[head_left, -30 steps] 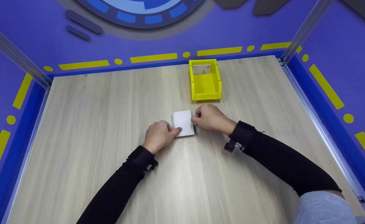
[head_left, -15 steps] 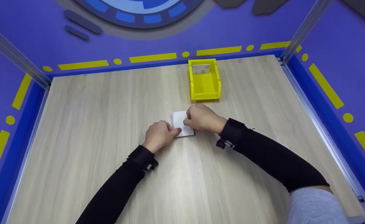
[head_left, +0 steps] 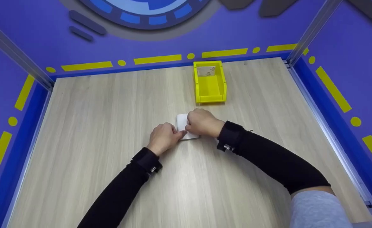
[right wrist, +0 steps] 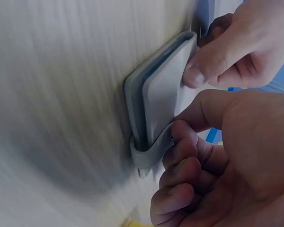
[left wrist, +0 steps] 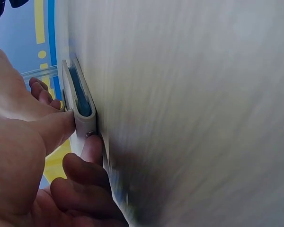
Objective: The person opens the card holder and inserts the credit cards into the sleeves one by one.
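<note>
A small white folding wallet (head_left: 182, 122) lies on the table, held between my two hands. My left hand (head_left: 164, 137) grips its left side, thumb on the cover. In the left wrist view a fingertip lies at the rounded spine of the wallet (left wrist: 86, 125), near a small metal stud. The right hand (head_left: 202, 123) is over the right part of the cover. In the right wrist view, its thumb and forefinger pinch the end of a closing strap (right wrist: 154, 153), which bends round the open edge onto the cover. A blue-grey lining shows between the covers.
Behind the wallet stands a yellow open-front bin (head_left: 210, 98), with a pale patterned label at its back. Blue wall panels (head_left: 160, 47) with yellow markings border the wood-grain table (head_left: 110, 104) at the back and both sides.
My right hand has moved left from beside the wallet's right edge to over its cover, bringing the strap across. The left hand stays in place on the wallet.
</note>
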